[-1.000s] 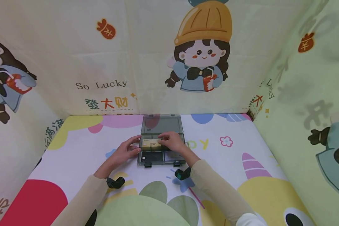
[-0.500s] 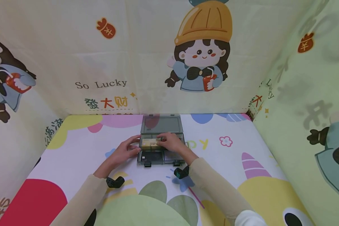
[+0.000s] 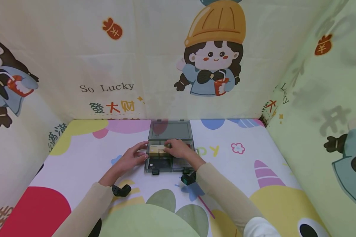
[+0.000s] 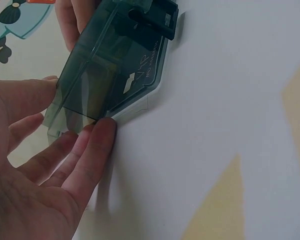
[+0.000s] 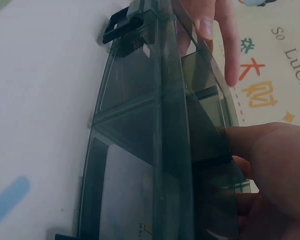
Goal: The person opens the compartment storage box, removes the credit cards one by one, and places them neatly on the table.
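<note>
A smoky see-through plastic box [image 3: 169, 163] lies in the middle of the table with its lid [image 3: 170, 130] open and laid back. A gold card pack [image 3: 156, 150] sits in its upper left compartment, and dark cards lie in the front compartments. My left hand [image 3: 134, 157] rests with straight fingers against the box's left side; in the left wrist view the left hand [image 4: 45, 165] touches the corner of the box [image 4: 115, 65]. My right hand [image 3: 179, 149] reaches into the box, fingers curled on the right end of the gold pack. The right wrist view shows the right hand [image 5: 270, 165] at the box [image 5: 155, 150].
The table wears a colourful cartoon cloth [image 3: 240, 171]. Printed fabric walls [image 3: 106, 65] close it in at the back, left and right. Black wrist cameras [image 3: 121, 190] sit on both forearms.
My right hand has slid a little to the left over the gold pack. The left hand and the box have stayed put.
</note>
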Available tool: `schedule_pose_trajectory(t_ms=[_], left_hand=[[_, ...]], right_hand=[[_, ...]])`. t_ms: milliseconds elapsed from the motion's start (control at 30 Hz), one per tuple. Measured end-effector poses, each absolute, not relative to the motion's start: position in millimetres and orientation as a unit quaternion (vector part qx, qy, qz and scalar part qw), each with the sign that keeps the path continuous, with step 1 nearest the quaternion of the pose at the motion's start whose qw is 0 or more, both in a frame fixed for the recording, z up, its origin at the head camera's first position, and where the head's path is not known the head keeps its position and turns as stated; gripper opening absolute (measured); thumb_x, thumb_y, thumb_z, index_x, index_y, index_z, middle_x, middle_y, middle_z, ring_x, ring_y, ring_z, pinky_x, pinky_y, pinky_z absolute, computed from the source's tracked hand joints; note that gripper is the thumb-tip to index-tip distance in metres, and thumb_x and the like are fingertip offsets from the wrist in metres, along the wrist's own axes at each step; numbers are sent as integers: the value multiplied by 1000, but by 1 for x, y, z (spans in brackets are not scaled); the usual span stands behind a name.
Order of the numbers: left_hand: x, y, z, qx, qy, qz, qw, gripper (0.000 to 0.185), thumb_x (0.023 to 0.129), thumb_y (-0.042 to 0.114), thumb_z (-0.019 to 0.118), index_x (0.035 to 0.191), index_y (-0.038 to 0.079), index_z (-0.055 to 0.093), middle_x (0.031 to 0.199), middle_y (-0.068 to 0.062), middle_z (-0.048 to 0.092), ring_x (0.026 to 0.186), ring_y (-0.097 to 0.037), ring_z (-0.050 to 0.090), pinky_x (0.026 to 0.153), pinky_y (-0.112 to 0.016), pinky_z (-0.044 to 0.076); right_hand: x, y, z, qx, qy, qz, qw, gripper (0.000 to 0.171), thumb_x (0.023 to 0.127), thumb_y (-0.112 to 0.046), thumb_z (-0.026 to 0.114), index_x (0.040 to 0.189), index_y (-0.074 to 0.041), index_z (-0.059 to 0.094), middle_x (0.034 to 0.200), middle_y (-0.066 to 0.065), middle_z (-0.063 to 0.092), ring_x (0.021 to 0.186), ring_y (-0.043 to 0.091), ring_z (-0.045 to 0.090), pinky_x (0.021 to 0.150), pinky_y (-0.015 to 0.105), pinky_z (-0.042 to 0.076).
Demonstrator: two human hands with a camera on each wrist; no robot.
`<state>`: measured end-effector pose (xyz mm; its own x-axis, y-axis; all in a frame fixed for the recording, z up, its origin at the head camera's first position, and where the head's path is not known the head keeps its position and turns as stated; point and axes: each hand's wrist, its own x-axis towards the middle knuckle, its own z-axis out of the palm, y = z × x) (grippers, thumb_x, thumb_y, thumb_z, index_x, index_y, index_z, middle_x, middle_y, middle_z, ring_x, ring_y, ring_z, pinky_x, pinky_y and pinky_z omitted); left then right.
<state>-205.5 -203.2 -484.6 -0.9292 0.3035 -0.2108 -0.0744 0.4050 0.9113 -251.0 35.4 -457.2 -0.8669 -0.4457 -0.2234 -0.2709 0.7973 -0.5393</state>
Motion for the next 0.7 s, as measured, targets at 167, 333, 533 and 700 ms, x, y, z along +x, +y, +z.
schedule_pose_trajectory(t_ms=[167,333,533,700], left_hand=[[-206,-203,-484,67,820,540,175,64,96,20,61,152,27,30,152,-15,37,125,-34,53,95,-41,54],[-205,-205,-482,81,818,543,174,64,96,20,60,152,23,29,152,-18,36,125,-36,53,93,-40,55],[-204,-205,-480,88,814,548,173,64,97,19,59,153,21,28,152,-20,36,125,-37,53,92,-40,55],[-203,-205,-479,87,815,546,173,64,97,20,59,153,22,28,152,-20,36,126,-37,52,92,-41,55]], right_hand=[[-251,35,-457,-191,933,-252,174,35,99,-31,55,130,-16,60,132,7,62,118,25,59,99,44,49],[-249,35,-455,-182,933,-257,177,34,98,-32,55,128,-16,61,133,6,61,122,26,56,101,45,47],[-247,36,-456,-184,930,-267,176,33,99,-33,54,126,-15,59,133,7,60,122,27,56,100,45,47],[-247,37,-459,-185,926,-283,166,32,100,-33,53,127,-16,58,129,6,62,114,26,59,93,44,49]])
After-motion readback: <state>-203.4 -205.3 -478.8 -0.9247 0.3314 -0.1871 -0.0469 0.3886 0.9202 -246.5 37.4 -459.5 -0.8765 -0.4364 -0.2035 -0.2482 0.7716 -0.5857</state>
